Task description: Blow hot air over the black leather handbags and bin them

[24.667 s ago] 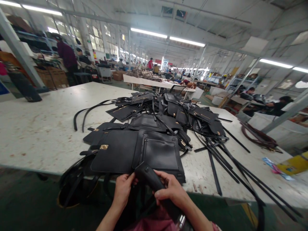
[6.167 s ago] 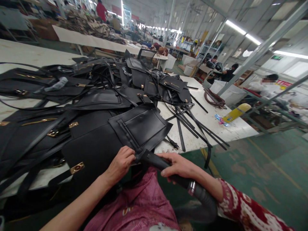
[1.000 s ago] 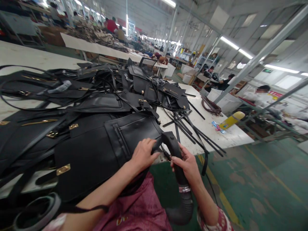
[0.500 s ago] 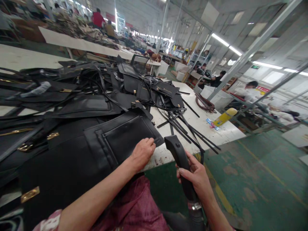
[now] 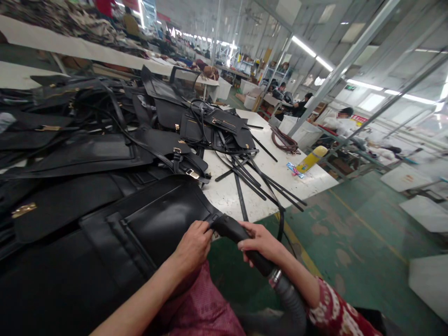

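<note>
A large black leather bag (image 5: 168,205) with a raised pocket panel lies in front of me, hanging partly over the table's near side. My left hand (image 5: 194,245) is closed on its near right edge. In my right hand (image 5: 261,242) is a black vacuum hose handle (image 5: 233,228), fingers wrapped around its curved tube. The handle's tip meets the bag's edge just right of my left fingers, so its mouth is hidden. Below my right hand, a metal clamp joins the handle to a grey ribbed hose (image 5: 292,298).
Black bags with gold clasps (image 5: 87,144) pile across the white table (image 5: 224,198). Loose black straps (image 5: 259,179) reach past its front edge. Farther right are a yellow spray can (image 5: 311,159) and a coil of brown straps (image 5: 284,140). Several people work in the background.
My right hand has tilted the hose handle leftward, bringing its tip against the bag. My left hand, still on the edge, has pulled the bag nearer, and its upper part now bulges. The view has shifted right.
</note>
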The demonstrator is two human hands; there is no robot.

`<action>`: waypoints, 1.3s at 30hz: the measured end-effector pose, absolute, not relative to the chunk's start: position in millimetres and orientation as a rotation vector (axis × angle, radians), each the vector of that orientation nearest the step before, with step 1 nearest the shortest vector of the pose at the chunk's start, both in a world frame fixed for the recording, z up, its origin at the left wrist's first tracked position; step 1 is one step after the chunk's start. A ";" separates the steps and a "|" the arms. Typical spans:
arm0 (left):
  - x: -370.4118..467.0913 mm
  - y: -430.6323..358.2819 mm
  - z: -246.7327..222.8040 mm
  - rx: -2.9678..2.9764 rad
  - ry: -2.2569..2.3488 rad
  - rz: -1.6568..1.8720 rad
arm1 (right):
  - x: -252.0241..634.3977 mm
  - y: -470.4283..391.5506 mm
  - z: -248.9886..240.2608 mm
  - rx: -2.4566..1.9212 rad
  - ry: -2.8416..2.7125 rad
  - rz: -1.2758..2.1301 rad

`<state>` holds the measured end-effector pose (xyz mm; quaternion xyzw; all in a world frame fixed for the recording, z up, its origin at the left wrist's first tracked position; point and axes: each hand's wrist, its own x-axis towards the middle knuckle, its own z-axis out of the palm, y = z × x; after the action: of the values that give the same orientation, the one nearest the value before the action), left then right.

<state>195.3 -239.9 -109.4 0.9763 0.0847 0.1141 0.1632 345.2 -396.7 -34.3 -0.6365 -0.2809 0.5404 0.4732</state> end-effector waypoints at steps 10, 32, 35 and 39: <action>190.2 -240.9 -106.6 2.735 0.271 0.339 | 366.1 -346.7 -36.3 -1.499 -0.728 1.407; 183.2 -241.4 -100.4 2.596 0.344 0.307 | 348.3 -226.4 -43.8 -1.341 -0.931 1.209; 180.9 -243.8 -102.1 2.558 0.318 0.320 | 348.1 -195.1 -37.7 -1.305 -0.910 1.131; 178.0 -222.0 -100.8 2.486 0.279 0.453 | 352.7 -179.1 -28.2 -1.270 -0.879 1.049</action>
<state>178.0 -222.0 -100.8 0.9343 0.1047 0.1701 0.2952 352.7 -179.1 -28.2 -0.5468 -0.3784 0.4517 0.5948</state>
